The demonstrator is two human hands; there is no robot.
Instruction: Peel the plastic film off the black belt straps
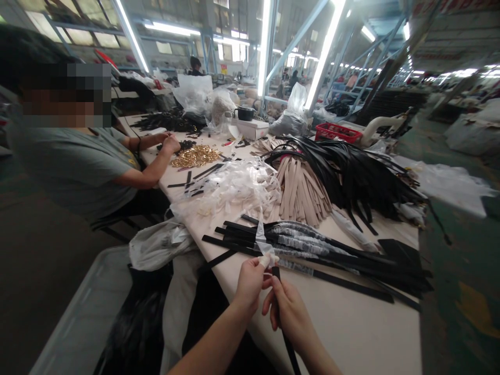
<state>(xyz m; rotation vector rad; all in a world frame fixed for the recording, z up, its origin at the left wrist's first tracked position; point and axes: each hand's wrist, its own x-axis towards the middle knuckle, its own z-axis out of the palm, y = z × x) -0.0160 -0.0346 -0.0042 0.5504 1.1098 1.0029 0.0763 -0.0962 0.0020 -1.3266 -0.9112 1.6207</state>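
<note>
One o'clock is where our left hand (250,284) points, pinching white film (260,235); our right hand (289,307), toward eleven, pinches a black strap (288,349).

Bright tube lights (264,47), blue beams (297,40), dull green floor (445,281)

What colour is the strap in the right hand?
The strap in the right hand is black; it shows best in the head view.

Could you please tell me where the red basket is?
In the head view, the red basket stands right of centre, just behind the heap of long black straps.
</note>
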